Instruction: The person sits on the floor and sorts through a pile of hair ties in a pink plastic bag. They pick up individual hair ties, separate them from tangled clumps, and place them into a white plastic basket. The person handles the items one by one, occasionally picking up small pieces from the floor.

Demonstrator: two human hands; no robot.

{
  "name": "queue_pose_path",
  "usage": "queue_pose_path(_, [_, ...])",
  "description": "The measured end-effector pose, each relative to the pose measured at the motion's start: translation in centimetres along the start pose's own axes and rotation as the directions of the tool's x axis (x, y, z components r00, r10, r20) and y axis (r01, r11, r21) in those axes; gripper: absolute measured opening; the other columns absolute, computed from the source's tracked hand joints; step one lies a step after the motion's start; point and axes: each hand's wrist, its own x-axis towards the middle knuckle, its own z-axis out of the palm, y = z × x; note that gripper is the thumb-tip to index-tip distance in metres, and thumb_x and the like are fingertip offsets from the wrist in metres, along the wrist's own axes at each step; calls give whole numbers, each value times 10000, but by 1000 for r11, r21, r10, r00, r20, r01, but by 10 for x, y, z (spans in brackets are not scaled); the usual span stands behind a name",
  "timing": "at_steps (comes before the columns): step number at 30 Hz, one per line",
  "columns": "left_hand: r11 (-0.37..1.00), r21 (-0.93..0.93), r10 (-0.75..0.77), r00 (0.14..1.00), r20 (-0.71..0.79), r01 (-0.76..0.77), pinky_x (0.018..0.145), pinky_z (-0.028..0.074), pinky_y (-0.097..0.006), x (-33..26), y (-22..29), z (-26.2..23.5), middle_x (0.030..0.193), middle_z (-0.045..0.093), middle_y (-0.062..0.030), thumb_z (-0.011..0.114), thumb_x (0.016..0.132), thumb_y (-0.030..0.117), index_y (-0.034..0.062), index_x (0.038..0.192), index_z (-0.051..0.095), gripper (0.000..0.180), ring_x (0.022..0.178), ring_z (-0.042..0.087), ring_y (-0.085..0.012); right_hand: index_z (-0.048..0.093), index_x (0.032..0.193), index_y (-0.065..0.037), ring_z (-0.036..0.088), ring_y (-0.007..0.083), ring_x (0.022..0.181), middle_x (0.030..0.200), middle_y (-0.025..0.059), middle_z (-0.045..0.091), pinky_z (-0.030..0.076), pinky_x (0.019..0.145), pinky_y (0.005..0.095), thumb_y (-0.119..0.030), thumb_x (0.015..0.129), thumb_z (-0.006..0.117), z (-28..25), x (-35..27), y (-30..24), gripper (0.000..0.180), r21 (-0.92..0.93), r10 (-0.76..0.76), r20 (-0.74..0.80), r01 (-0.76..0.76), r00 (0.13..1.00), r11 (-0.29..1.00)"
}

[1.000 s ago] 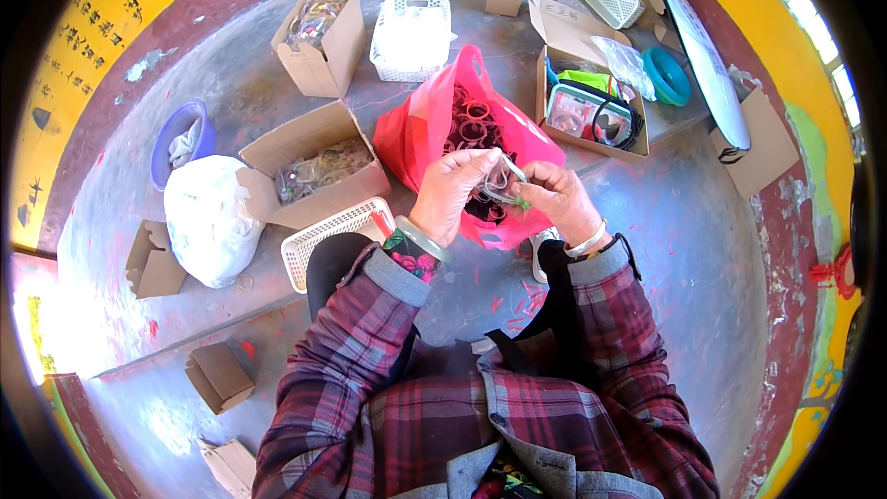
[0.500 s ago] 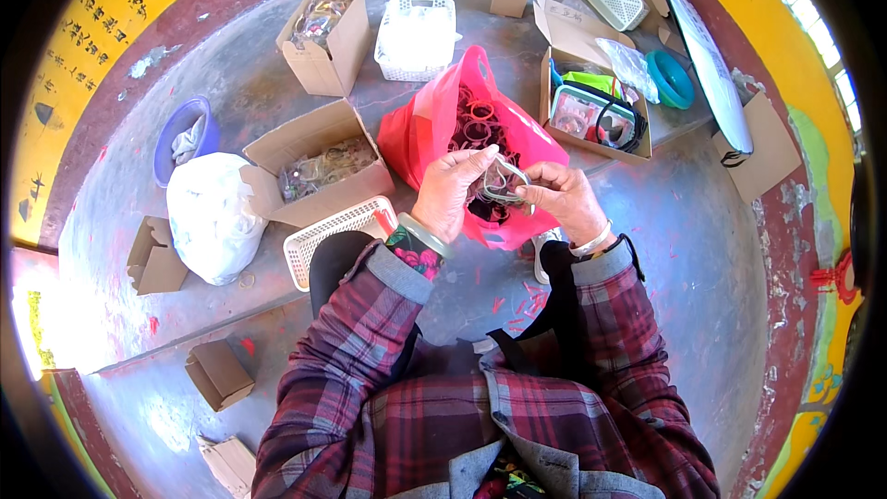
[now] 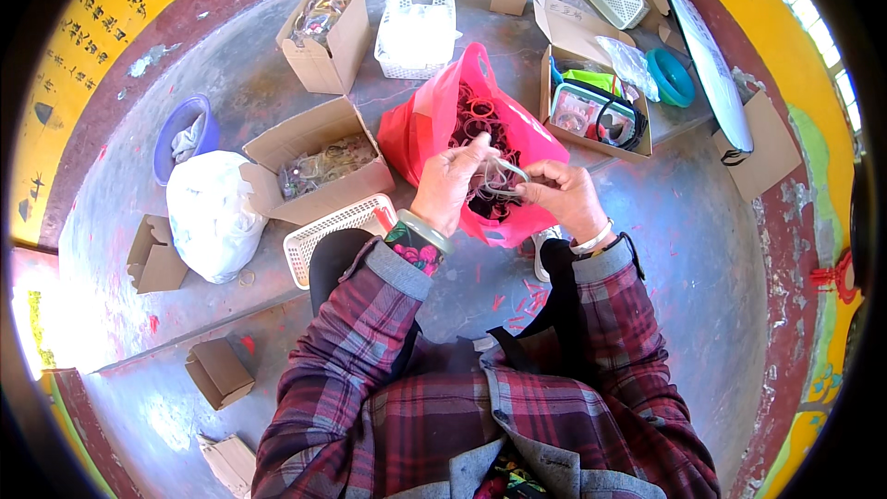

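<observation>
Over the open red bag (image 3: pixel 413 134) my left hand (image 3: pixel 450 185) pinches one side of a pale, whitish-green loop (image 3: pixel 519 173) with thumb and fingertips. My right hand (image 3: pixel 565 196) grips its other side between thumb and forefinger. Thin and bangle-like, the loop may be more than one ring; its exact kind I cannot make out. Inside the bag lies a heap of dark reddish rings (image 3: pixel 473 132), partly hidden behind my hands. Each wrist wears a light bangle.
Left of the bag stand a cardboard box of clear-wrapped items (image 3: pixel 319 166), a cream basket (image 3: pixel 309 238) and a full white sack (image 3: pixel 211 222). Beyond are another filled box (image 3: pixel 323 51) and a white basket (image 3: pixel 416 37). A packed carton (image 3: pixel 601 129) sits to the right, beside a teal basin (image 3: pixel 672 79).
My left fingers have shifted slightly left and the loop has turned a little between my hands. My right hand has barely moved, and both hands keep their hold.
</observation>
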Motion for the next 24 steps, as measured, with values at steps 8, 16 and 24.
queue_pose_path(8, [964, 247, 65, 989, 131, -96, 602, 385, -187, 8, -8, -11, 809, 652, -48, 595, 865, 257, 14, 870, 638, 247, 667, 527, -47, 629, 915, 21, 554, 73, 670, 756, 21, 615, 456, 599, 217, -99, 817, 638, -5, 2, -3, 155, 308, 117, -105, -79, 988, 948])
queue_pose_path(16, [964, 258, 22, 985, 172, -67, 581, 380, -167, -1, 3, -3, 774, 655, -53, 604, 852, 173, 13, 864, 638, 164, 626, 494, -35, 628, 922, 25, 563, 87, 668, 778, 40, 627, 461, 605, 218, -90, 814, 634, -6, 2, -3, 158, 396, 138, -90, -91, 986, 914])
queue_pose_path(24, [968, 223, 74, 980, 184, -115, 693, 453, -237, -1, 8, -11, 805, 654, -87, 573, 868, 146, -23, 889, 629, 179, 737, 589, -112, 616, 939, 18, 588, 125, 667, 786, 65, 635, 491, 628, 254, -74, 811, 625, -8, 3, -3, 157, 563, 165, -33, -118, 986, 818])
